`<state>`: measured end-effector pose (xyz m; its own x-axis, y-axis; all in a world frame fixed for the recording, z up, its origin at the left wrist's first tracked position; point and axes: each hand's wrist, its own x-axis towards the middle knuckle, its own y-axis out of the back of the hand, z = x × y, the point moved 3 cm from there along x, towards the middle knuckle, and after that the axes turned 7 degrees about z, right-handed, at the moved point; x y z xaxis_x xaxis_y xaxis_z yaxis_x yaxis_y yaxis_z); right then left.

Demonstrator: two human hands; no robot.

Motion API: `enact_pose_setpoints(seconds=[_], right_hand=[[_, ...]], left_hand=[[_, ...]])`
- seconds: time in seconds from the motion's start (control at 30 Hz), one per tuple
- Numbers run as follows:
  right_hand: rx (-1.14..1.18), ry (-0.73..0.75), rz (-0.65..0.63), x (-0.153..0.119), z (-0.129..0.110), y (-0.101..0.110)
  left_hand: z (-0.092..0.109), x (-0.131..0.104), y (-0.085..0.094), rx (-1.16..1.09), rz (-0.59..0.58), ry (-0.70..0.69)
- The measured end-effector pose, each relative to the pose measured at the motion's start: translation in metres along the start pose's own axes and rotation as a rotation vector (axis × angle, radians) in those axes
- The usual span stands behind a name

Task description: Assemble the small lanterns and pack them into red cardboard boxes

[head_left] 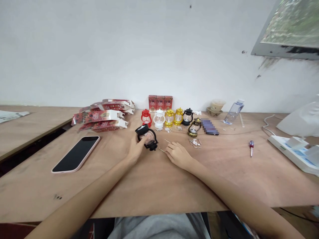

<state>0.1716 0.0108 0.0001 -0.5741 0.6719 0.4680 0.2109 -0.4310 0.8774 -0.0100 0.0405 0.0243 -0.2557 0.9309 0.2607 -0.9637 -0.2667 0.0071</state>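
My left hand [136, 148] is closed around a small black lantern [146, 137] with a clear globe. The lantern is tipped over, its wide base up to the left and its cap down to the right. My right hand [178, 154] is closed on a thin metal wire piece [161, 150], whose two ends stick out toward the lantern's cap without touching it. Behind my hands stand a red lantern [146, 118], a white lantern [159, 119], two gold lanterns [169, 118], another black lantern [187, 117] and a bronze-coloured lantern [194, 127].
Flattened red boxes [99, 116] are piled at the back left, near a phone [76, 155]. Three upright red boxes [160, 103] stand by the wall. Small wire parts [195, 143] lie near the bronze lantern. Rightward are a bottle [233, 112], a screwdriver [251, 146] and a power strip [294, 154].
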Motion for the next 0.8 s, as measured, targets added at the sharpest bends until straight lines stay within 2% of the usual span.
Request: enact_pose_setpoints(seconds=[0.13,0.33,0.43,0.57,0.67,0.8], right_hand=[[-0.074,0.019,0.003,0.001,0.001,-0.001],[-0.044,0.020,0.119,0.002,-0.001,0.007],[0.195,-0.138,0.234,0.001,0.006,0.018],[0.742,-0.435,0.355,-0.001,0.020,0.024],[1.077,-0.588,0.399,0.000,0.026,0.018],[1.294,-0.679,0.402,0.001,0.027,0.005]], left_hand=[[-0.009,-0.001,-0.002,-0.231,-0.045,0.295],[-0.011,0.006,0.005,-0.353,0.022,0.488],[-0.012,0.008,0.006,-0.389,0.044,0.571],[-0.011,0.003,0.003,-0.409,0.035,0.661],[-0.009,-0.005,-0.002,-0.415,-0.023,0.693],[-0.008,-0.014,-0.009,-0.409,-0.103,0.729]])
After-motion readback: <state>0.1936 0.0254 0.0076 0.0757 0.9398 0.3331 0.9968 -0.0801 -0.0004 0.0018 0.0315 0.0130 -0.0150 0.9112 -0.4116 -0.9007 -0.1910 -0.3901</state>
